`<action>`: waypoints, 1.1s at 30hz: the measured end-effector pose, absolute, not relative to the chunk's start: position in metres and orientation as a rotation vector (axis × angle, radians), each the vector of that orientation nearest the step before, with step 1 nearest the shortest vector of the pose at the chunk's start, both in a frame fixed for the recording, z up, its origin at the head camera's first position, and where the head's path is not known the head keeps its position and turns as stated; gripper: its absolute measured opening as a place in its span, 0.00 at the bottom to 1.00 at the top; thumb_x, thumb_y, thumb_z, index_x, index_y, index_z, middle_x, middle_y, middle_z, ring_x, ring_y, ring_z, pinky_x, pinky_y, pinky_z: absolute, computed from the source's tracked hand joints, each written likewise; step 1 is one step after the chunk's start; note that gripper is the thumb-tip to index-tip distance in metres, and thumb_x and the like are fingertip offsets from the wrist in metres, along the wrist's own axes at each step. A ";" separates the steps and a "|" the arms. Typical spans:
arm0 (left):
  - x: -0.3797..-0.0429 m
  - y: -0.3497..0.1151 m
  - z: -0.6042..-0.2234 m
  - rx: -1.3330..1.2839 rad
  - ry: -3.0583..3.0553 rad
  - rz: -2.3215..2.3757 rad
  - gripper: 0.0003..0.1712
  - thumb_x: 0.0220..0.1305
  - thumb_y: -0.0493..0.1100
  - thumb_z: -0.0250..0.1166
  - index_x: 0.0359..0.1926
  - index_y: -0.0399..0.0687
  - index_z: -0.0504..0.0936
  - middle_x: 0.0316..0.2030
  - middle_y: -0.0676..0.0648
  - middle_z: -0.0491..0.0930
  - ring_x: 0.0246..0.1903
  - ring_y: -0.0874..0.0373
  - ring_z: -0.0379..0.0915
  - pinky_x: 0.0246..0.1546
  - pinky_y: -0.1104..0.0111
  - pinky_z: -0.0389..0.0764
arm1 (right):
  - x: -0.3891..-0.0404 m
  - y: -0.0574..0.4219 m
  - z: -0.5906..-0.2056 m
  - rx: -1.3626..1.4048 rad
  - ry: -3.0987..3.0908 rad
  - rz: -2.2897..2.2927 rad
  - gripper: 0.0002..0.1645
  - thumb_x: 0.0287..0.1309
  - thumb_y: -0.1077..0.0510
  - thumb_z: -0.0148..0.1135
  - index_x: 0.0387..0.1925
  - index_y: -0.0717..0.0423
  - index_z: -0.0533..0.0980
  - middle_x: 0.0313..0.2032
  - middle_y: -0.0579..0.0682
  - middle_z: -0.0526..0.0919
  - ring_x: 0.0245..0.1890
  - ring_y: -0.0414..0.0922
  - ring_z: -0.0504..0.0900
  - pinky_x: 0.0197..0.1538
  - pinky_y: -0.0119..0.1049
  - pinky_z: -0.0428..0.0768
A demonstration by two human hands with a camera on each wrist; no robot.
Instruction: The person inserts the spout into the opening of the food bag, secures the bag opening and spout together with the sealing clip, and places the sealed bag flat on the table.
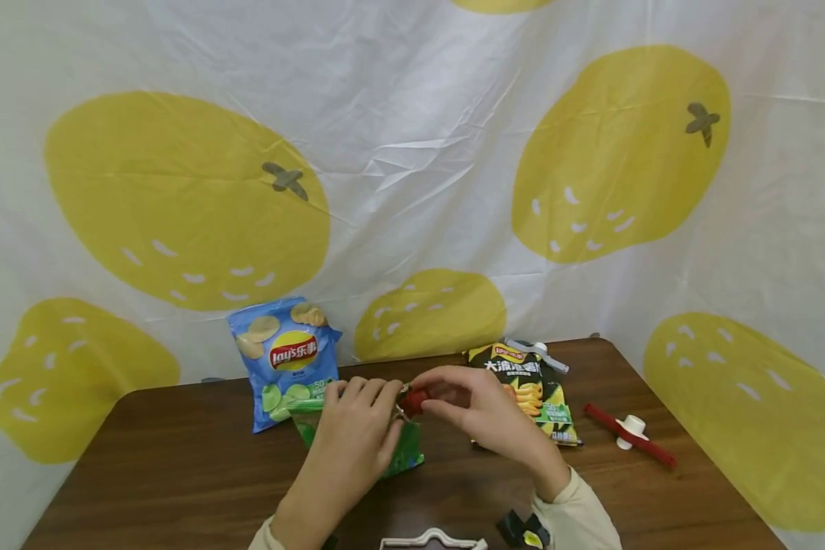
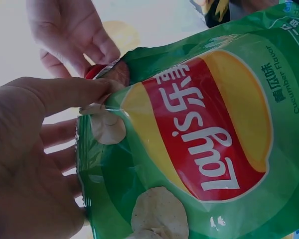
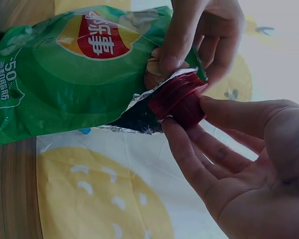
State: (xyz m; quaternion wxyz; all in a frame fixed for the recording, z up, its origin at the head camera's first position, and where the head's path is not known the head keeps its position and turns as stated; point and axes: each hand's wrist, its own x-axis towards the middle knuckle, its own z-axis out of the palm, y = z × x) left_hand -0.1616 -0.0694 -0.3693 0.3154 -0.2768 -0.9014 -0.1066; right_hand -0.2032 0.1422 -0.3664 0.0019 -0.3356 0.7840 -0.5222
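Observation:
My left hand pinches the torn top edge of a green Lay's chip bag, thumb on the printed front. Silver lining shows at the bag's opening. Between thumb and fingers, my right hand holds a red, ribbed, cap-like piece right at that opening. The piece overlaps the silver edge in the right wrist view, close to the left thumb. In the head view the left hand covers much of the green bag.
A blue Lay's bag leans on the patterned cloth behind. A black chip bag lies at the right with a grey clip on it. Further right is a red stick clip with a white cap. A white-framed object shows at the front.

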 end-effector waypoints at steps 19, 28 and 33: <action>-0.175 -0.067 -0.382 -0.750 -2.305 -0.428 0.13 0.61 0.42 0.71 0.46 0.47 0.85 0.36 0.53 0.85 0.37 0.55 0.73 0.42 0.58 0.67 | -0.205 0.131 -0.374 -1.113 2.599 -1.639 0.15 0.59 0.68 0.68 0.48 0.57 0.82 0.45 0.52 0.85 0.43 0.45 0.86 0.46 0.33 0.83; -0.178 -0.061 -0.385 -0.766 -2.297 -0.442 0.16 0.57 0.40 0.72 0.46 0.48 0.82 0.36 0.54 0.83 0.38 0.55 0.72 0.41 0.60 0.66 | -0.205 0.134 -0.374 -1.114 2.603 -1.657 0.15 0.57 0.68 0.69 0.47 0.56 0.83 0.45 0.50 0.84 0.42 0.44 0.86 0.44 0.35 0.84; -0.179 -0.061 -0.386 -0.750 -2.292 -0.478 0.18 0.55 0.40 0.73 0.47 0.49 0.81 0.33 0.55 0.82 0.37 0.56 0.72 0.40 0.62 0.65 | -0.204 0.132 -0.372 -1.113 2.629 -1.620 0.14 0.57 0.68 0.69 0.46 0.55 0.83 0.44 0.48 0.85 0.41 0.42 0.86 0.44 0.35 0.84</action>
